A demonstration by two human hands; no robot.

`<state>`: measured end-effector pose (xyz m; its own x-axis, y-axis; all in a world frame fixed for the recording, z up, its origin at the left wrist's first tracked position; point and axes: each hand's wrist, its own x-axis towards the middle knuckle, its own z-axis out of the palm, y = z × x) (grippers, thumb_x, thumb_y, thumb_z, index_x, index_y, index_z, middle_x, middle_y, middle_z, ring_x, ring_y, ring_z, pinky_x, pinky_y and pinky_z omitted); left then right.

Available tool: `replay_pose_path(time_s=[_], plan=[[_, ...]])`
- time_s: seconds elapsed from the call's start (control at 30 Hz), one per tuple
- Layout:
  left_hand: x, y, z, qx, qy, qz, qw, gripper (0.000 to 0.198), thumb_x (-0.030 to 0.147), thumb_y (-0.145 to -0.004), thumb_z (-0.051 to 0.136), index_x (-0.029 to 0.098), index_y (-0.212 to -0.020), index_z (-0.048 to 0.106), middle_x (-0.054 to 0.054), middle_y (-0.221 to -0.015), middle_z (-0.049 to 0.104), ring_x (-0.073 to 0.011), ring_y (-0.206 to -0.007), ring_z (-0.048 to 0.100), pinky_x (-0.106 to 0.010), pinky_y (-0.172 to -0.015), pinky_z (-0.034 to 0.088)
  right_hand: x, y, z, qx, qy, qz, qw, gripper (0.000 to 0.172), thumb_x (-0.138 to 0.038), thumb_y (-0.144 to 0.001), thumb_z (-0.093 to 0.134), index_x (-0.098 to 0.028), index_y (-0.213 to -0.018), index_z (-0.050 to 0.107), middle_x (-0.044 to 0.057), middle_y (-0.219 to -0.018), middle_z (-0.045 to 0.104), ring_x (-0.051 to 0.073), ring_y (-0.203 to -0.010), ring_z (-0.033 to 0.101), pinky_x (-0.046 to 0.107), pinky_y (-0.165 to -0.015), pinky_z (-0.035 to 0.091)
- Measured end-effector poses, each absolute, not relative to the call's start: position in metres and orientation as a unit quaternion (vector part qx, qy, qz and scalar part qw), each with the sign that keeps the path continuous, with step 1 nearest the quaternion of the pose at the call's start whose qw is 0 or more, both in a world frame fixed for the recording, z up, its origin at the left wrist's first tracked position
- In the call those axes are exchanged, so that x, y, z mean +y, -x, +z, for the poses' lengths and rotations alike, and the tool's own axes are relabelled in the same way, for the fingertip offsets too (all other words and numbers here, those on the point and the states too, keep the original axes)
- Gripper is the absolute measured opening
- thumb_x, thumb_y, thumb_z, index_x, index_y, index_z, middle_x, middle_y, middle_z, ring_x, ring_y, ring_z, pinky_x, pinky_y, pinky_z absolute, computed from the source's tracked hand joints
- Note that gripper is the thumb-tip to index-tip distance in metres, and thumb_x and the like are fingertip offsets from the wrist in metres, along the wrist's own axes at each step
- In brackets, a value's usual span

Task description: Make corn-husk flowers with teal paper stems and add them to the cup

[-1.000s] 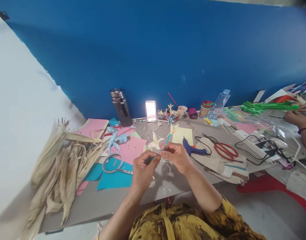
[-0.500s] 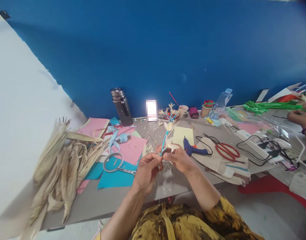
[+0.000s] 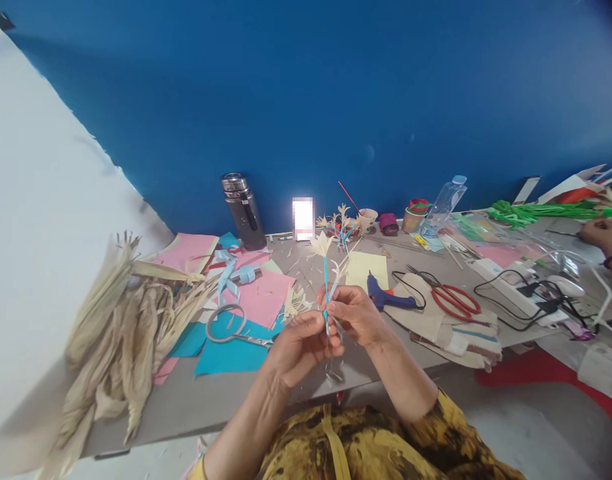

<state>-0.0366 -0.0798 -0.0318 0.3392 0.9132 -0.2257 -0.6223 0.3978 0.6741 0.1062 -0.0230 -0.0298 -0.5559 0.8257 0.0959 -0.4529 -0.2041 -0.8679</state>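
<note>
Between my two hands stands a corn husk flower stem (image 3: 326, 270), its upper part wrapped in blue and topped by a pale, spread flower. A smaller pale bloom (image 3: 339, 270) branches off to its right. My left hand (image 3: 303, 339) pinches the stem low down, with thumb and fingers closed. Slightly higher, the thumb and fingers of my right hand (image 3: 355, 313) close round it too. Thin wire ends (image 3: 332, 373) hang below my fingers. Behind the held stem, more blue-stemmed husk flowers (image 3: 340, 223) stand at the back of the table.
Dried corn husks (image 3: 121, 340) are heaped left, beside grey-handled scissors (image 3: 229, 325) on coloured paper. A blue glue gun (image 3: 386, 297) and red-handled scissors (image 3: 453, 300) lie right. A dark flask (image 3: 243, 213) stands at the back. Another person's hand (image 3: 601, 233) is far right.
The stem has turned more upright, and its top flower now faces up with petals showing. My left hand's fingers have shifted right beneath the stem.
</note>
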Motion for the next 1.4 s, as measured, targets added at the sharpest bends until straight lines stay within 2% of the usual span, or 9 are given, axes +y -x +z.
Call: replay_pose_path(time_s=[0.1,0.27,0.33,0.4,0.53,0.63,0.93,1.2,1.4], plan=[[-0.079,0.036,-0.032,0.320,-0.285,0.547,0.719,0.027,0.036,-0.067,0.087,0.014,-0.065,0.072,-0.002,-0.066,0.063,-0.0112,-0.055,0.053,-0.031,-0.063,0.050,-0.022,-0.108,-0.029,-0.495,0.192,0.739,0.415,0.029,-0.042,-0.074,0.083,-0.016,-0.073,0.068,0.002,-0.077,0.065,0.011,-0.054,0.056,0.023,-0.047,0.049],[-0.083,0.031,-0.031,0.468,-0.438,0.649,0.410,0.009,0.027,-0.075,0.081,0.020,-0.071,0.080,-0.002,-0.065,0.065,-0.0148,-0.067,0.056,-0.026,-0.067,0.045,-0.028,-0.107,-0.030,-0.558,0.265,0.630,0.470,0.024,-0.041,-0.076,0.081,-0.018,-0.079,0.073,0.004,-0.081,0.067,0.016,-0.072,0.059,0.027,-0.067,0.051],[-0.084,0.030,-0.030,0.494,-0.450,0.649,0.363,0.006,0.026,-0.075,0.080,0.020,-0.072,0.080,-0.003,-0.071,0.068,-0.0154,-0.068,0.058,-0.026,-0.067,0.046,-0.030,-0.107,-0.030,-0.568,0.295,0.583,0.501,0.023,-0.039,-0.075,0.082,-0.019,-0.073,0.074,0.004,-0.084,0.067,0.015,-0.074,0.058,0.026,-0.066,0.049],[-0.082,0.032,-0.030,0.486,-0.424,0.634,0.426,0.010,0.029,-0.074,0.081,0.019,-0.072,0.080,-0.004,-0.071,0.068,-0.0149,-0.065,0.059,-0.027,-0.064,0.049,-0.030,-0.107,-0.029,-0.571,0.298,0.566,0.514,0.022,-0.038,-0.075,0.082,-0.019,-0.068,0.074,0.004,-0.087,0.067,0.015,-0.073,0.058,0.026,-0.064,0.049],[-0.075,0.043,-0.031,0.384,-0.304,0.509,0.708,0.023,0.033,-0.067,0.087,0.013,-0.071,0.076,-0.005,-0.069,0.068,-0.0134,-0.054,0.059,-0.031,-0.055,0.055,-0.024,-0.112,-0.027,-0.544,0.241,0.656,0.464,0.021,-0.038,-0.073,0.084,-0.018,-0.070,0.076,0.005,-0.089,0.067,0.014,-0.062,0.060,0.029,-0.058,0.053],[-0.072,0.046,-0.031,0.337,-0.260,0.452,0.784,0.026,0.028,-0.063,0.089,0.010,-0.073,0.074,-0.005,-0.067,0.067,-0.0117,-0.050,0.059,-0.029,-0.049,0.057,-0.018,-0.114,-0.031,-0.503,0.199,0.727,0.422,0.026,-0.039,-0.067,0.087,-0.016,-0.069,0.074,0.004,-0.082,0.068,0.012,-0.052,0.059,0.029,-0.051,0.053],[-0.076,0.030,-0.030,0.470,-0.323,0.612,0.548,0.024,0.035,-0.069,0.084,0.013,-0.073,0.074,0.002,-0.048,0.059,-0.0102,-0.042,0.054,-0.024,-0.047,0.052,-0.016,-0.109,-0.041,-0.543,0.307,0.623,0.472,0.027,-0.037,-0.067,0.088,-0.016,-0.073,0.072,0.001,-0.073,0.066,0.013,-0.064,0.059,0.025,-0.061,0.048],[-0.075,0.030,-0.026,0.332,-0.173,0.494,0.784,0.033,0.027,-0.055,0.094,0.009,-0.070,0.070,-0.001,-0.062,0.062,-0.0065,-0.048,0.053,-0.020,-0.042,0.051,-0.013,-0.110,-0.039,-0.464,0.176,0.745,0.444,0.025,-0.037,-0.066,0.089,-0.017,-0.071,0.074,0.003,-0.090,0.068,0.008,-0.052,0.057,0.026,-0.052,0.050],[-0.076,0.023,-0.027,0.342,-0.204,0.583,0.708,0.032,0.029,-0.058,0.093,0.012,-0.064,0.066,0.001,-0.059,0.062,-0.0064,-0.047,0.052,-0.019,-0.044,0.050,-0.015,-0.111,-0.041,-0.474,0.216,0.733,0.438,0.027,-0.040,-0.074,0.084,-0.016,-0.082,0.073,0.005,-0.088,0.070,0.010,-0.058,0.061,0.024,-0.054,0.053]])
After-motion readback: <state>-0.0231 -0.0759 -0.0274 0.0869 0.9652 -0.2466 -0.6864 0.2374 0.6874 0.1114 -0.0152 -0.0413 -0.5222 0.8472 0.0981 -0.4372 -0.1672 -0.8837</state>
